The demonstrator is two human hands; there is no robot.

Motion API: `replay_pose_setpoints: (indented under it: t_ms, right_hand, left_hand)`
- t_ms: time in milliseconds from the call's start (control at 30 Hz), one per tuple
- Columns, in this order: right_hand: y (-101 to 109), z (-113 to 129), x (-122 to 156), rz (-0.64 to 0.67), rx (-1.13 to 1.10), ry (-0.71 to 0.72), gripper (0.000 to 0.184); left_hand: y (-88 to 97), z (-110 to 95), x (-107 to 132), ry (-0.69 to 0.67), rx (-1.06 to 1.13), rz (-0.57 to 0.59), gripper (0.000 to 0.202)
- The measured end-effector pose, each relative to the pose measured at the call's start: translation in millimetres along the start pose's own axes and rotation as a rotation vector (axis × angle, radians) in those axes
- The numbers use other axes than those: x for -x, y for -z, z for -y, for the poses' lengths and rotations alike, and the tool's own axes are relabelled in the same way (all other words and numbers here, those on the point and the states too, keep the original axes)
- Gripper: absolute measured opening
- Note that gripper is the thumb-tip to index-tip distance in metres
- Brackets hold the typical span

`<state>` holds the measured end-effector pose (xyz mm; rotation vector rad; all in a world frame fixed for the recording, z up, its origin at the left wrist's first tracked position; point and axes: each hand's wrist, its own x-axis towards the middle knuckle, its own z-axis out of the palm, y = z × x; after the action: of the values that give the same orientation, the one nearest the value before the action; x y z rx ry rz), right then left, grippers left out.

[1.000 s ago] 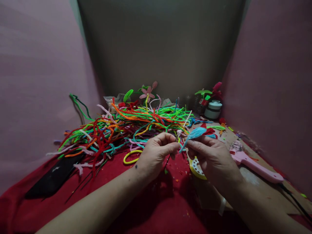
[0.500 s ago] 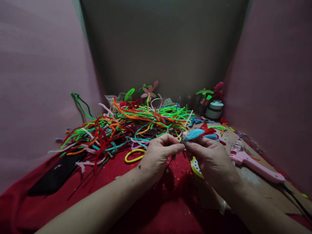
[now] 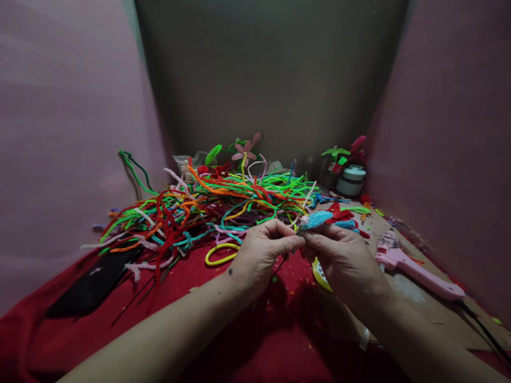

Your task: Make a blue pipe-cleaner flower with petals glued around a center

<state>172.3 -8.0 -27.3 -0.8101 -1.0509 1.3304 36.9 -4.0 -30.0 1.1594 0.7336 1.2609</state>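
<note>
Pinch work above red counter. Left hand grip closed narrow on wire stem; right hand grip pinches blue petal, which touches the left grip. Best judged: pinches close together, twist snug. Pipe-cleaner pile lies just beyond.

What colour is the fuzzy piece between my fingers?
The fuzzy piece is light blue; head view.

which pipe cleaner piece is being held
The light blue piece, folded into a leaf shape: the right hand pinches it against the thin stem in the left hand. The others lie loose in the pile.
</note>
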Motion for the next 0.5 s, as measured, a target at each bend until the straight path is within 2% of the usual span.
replay_pose_setpoints:
  t_ms: [133, 500]
  right_hand:
    - [0.1, 0.0, -1.7, 0.010, -0.033, -0.022, 0.008]
    - [3.2, -0.2, -6.3, 0.082, -0.066, -0.105, 0.010]
  left_hand:
    - [-1.0, -1.0, -0.3, 0.004, 0.018, 0.025, 0.014]
    - [-4.1, -3.3, -0.2, 0.118, 0.127, 0.019, 0.018]
